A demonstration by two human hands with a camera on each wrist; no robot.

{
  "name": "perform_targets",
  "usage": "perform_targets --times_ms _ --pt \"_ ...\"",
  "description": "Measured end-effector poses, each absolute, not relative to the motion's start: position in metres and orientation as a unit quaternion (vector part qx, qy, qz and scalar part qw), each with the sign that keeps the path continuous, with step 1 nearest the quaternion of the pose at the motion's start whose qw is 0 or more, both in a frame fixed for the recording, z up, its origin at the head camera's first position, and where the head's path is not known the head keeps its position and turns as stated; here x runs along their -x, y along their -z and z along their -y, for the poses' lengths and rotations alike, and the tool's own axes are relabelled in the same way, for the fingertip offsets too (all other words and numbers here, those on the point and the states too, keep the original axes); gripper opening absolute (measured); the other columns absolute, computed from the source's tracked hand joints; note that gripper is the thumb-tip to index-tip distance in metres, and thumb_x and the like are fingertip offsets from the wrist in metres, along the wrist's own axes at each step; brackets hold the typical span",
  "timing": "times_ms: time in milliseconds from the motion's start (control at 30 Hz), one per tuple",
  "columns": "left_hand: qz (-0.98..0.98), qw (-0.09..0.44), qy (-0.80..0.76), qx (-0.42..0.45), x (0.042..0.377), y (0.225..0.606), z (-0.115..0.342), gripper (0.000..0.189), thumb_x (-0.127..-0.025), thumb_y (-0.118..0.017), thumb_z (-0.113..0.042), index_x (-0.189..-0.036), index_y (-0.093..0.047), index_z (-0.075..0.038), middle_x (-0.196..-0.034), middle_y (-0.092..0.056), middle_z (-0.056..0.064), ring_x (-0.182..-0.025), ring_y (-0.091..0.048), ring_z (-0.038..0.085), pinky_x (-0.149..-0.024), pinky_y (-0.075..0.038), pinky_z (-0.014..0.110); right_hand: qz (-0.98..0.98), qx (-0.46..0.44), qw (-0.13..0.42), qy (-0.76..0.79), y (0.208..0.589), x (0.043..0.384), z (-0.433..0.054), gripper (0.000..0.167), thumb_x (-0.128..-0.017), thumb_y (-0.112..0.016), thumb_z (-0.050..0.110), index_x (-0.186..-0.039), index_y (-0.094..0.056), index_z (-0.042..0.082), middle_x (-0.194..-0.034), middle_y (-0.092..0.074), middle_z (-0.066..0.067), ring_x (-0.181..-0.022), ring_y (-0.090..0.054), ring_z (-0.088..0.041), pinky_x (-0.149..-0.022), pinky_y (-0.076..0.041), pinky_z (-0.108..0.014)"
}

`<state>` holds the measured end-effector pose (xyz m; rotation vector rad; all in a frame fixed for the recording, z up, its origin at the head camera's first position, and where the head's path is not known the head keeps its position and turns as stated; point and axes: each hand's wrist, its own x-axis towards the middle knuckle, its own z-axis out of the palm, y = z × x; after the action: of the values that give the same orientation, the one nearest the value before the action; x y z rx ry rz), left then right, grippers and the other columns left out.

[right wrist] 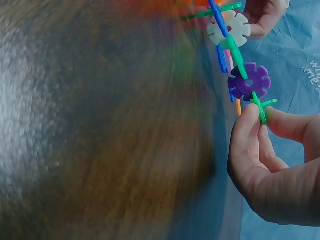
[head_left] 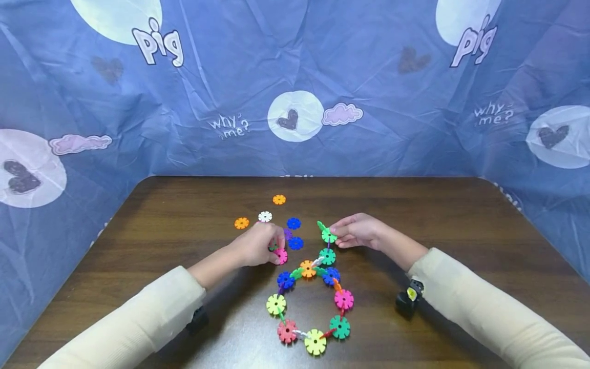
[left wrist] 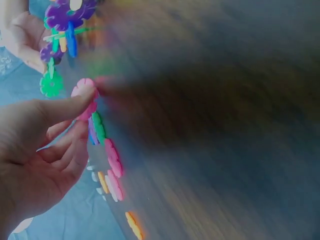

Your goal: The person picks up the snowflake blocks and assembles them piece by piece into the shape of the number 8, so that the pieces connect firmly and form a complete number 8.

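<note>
My left hand pinches a pink notched disc between thumb and fingertips, just above the table; the left wrist view shows the thumb across the disc's face. Farther right, my right hand grips a green notched disc by its edge. That disc belongs to a short chain rising from a ring of interlocked discs, joined through a purple disc. A yellow disc forms the ring's near end, and an orange disc its far end. Discs beneath my left hand are partly hidden.
Loose discs lie beyond and beside my left hand: orange, white, another orange and blue. The brown wooden table ends at a printed blue cloth hanging behind and along the sides.
</note>
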<state>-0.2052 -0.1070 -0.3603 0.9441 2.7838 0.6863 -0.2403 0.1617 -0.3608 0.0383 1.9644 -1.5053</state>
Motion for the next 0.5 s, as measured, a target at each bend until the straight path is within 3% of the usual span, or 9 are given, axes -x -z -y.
perform_targets --times_ms 133,233,500 --pt "-0.911 0.069 -0.28 -0.294 0.215 0.358 0.103 0.021 -0.07 -0.085 -0.01 -0.07 -0.064 -0.006 -0.063 -0.067 0.003 -0.057 -0.054 0.004 -0.055 -0.046 0.016 -0.751 -0.011 0.324 0.575 0.361 0.24 -0.16 0.041 -0.095 -0.057 0.008 -0.129 -0.048 -0.014 -0.076 -0.064 0.004 -0.069 -0.063 -0.006 -0.07 -0.057 -0.019" --pt "-0.911 0.085 -0.325 -0.24 0.226 0.357 0.097 0.016 -0.073 -0.083 -0.012 -0.075 -0.069 -0.005 -0.068 -0.07 0.006 -0.059 -0.056 0.006 -0.055 -0.046 0.018 -0.752 -0.009 0.318 0.578 0.363 0.239 -0.16 0.042 -0.095 -0.057 0.007 -0.129 -0.048 -0.015 -0.075 -0.064 0.004 -0.068 -0.063 -0.006 -0.07 -0.057 -0.019" --pt "-0.866 0.163 -0.472 -0.024 0.254 0.355 0.073 0.018 -0.084 -0.072 -0.008 -0.099 -0.073 0.002 -0.088 -0.075 0.015 -0.071 -0.07 0.016 -0.076 -0.06 0.03 -0.755 -0.008 0.312 0.577 0.363 0.239 -0.16 0.041 -0.094 -0.058 0.007 -0.128 -0.05 -0.015 -0.074 -0.065 0.005 -0.066 -0.062 -0.005 -0.068 -0.057 -0.018"
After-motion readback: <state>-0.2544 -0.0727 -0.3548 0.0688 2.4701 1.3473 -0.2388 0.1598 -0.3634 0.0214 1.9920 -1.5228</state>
